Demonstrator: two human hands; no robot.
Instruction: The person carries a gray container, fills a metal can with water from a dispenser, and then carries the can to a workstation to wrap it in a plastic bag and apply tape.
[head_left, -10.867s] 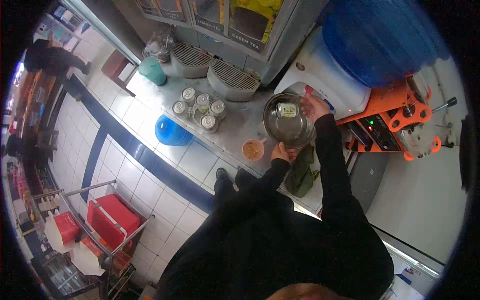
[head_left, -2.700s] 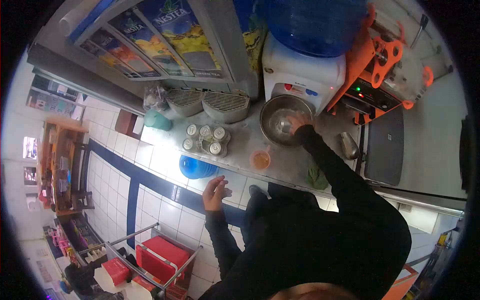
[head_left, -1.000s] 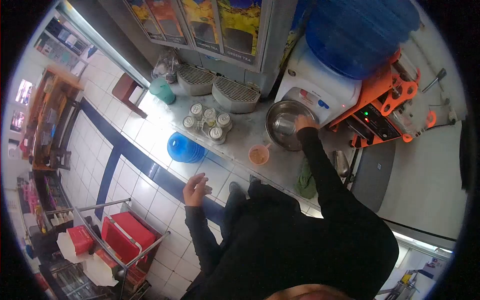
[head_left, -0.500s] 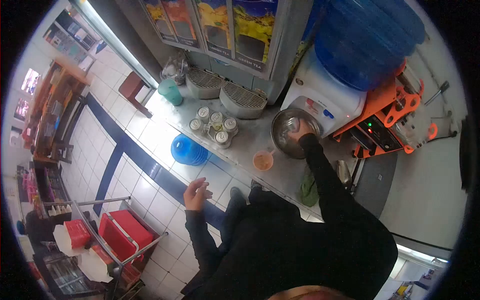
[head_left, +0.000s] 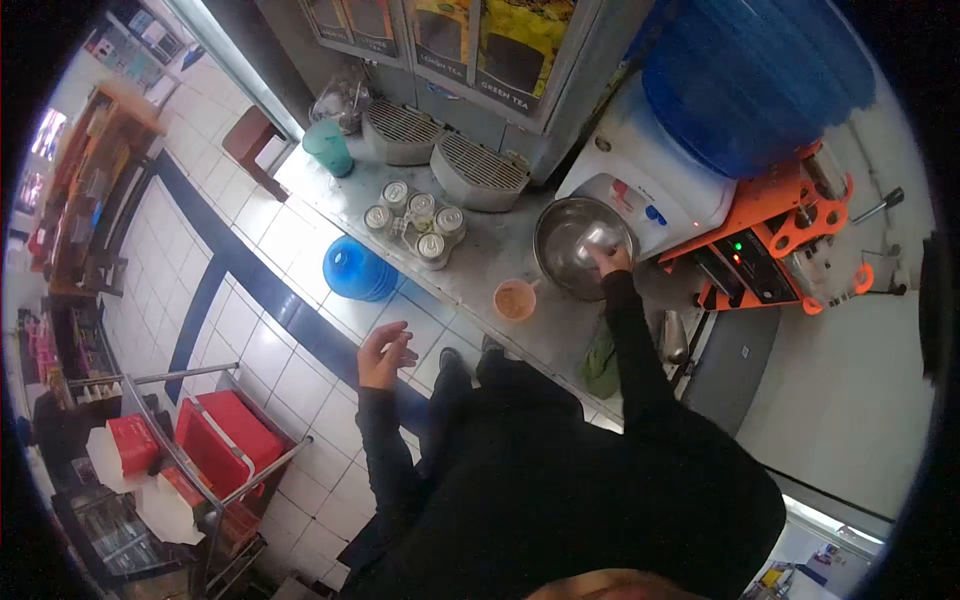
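My right hand [head_left: 612,260] is over the right side of a round metal bowl [head_left: 562,240], its fingers closed round a shiny metal scoop or cup [head_left: 598,238], blurred. My left hand [head_left: 386,355] hangs in the air before the counter, fingers curled loosely apart, holding nothing. On the counter [head_left: 480,262], a peach-coloured cup [head_left: 515,299] with a handle stands beside the bowl; its contents look brownish. A green cloth [head_left: 601,368] lies at the counter's front edge.
Several cans [head_left: 421,206] stand grouped left of the bowl, near a green cup [head_left: 328,148]. Behind are drip trays [head_left: 480,172] and a white water dispenser [head_left: 640,180] with a blue bottle [head_left: 750,90]. A blue jug [head_left: 357,270] is on the floor.
The view has shifted, so the counter items appear further left. My right hand and the metal object have moved toward the bowl's right side. My left hand remains raised and open.
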